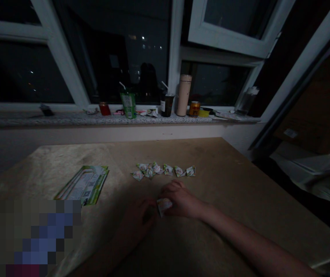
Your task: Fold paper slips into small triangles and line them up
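Note:
Both my hands meet at the near middle of a brown table [228, 173]. A small folded piece of printed paper [164, 205] sits between them. My right hand [182, 200] pinches it from the right, and my left hand [138, 223], deep in shadow, touches it from the left. Just beyond, a row of several small folded paper pieces [162, 170] lies on the table. A stack of green printed leaflets [84, 185] rests to the left.
A stone window sill [67, 118] behind the table carries a red can [104, 109], a green drink carton with a straw [128, 104], a dark cup [167, 104], a tall beige flask [184, 95] and a gold can [194, 109]. Crumpled plastic [317, 173] lies at right.

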Motion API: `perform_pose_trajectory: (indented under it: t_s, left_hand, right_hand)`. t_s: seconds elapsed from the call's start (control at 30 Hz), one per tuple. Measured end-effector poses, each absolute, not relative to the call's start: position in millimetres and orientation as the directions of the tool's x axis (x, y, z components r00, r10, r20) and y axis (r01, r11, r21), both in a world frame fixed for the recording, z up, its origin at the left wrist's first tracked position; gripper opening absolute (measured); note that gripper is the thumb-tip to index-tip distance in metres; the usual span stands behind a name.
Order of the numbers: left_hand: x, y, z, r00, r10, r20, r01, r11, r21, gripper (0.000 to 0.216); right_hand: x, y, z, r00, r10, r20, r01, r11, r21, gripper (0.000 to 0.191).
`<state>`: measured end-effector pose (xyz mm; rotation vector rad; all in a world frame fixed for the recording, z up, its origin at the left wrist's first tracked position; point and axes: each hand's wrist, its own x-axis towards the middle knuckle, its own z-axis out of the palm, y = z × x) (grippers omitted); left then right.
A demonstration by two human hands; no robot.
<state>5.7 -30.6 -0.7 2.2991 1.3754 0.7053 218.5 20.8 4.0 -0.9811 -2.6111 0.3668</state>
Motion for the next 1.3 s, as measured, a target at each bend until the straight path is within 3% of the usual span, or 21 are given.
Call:
perform_pose_trajectory:
  t_s: [0.33, 0.6, 0.83, 0.97, 1.07, 1.2, 1.3]
  left_hand:
    - [8, -31, -8, 0.404, 0.879, 0.252, 0.664, -0.471, 0.581, 0.038]
    - [7, -28, -10, 0.406, 0.876, 0.259, 0.616, -0.472, 0.631, 0.032]
    - [6, -27, -11, 0.402, 0.871, 0.282, 0.640, -0.487, 0.594, 0.023]
    - [5, -29, -10, 0.428, 0.864, 0.266, 0.723, -0.503, 0.474, 0.026]
    - [4, -34, -8, 0.472, 0.843, 0.256, 0.781, -0.535, 0.322, 0.029]
    - [2, -42, -10, 0.592, 0.759, 0.272, 0.765, -0.635, 0.106, 0.041]
    - [0, -46, -14, 0.652, 0.706, 0.277, 0.730, -0.683, 0.020, 0.048]
  right_hand:
    - [223, 15, 2, -0.737, 0.613, 0.284, 0.536, 0.786, -0.307, 0.043]
    - [220, 8, 9, -0.730, 0.568, 0.380, 0.538, 0.821, -0.192, 0.029]
    - [221, 1, 1, -0.773, 0.532, 0.345, 0.536, 0.839, -0.092, 0.008]
    - [227, -11, -1, -0.781, 0.549, 0.298, 0.543, 0.833, -0.111, 0.009]
    - [235, -24, -3, -0.763, 0.585, 0.275, 0.545, 0.811, -0.212, 0.014]
    - [245, -36, -10, -0.720, 0.626, 0.299, 0.539, 0.776, -0.328, 0.021]
    - [247, -39, -14, -0.703, 0.642, 0.306, 0.530, 0.759, -0.378, 0.024]
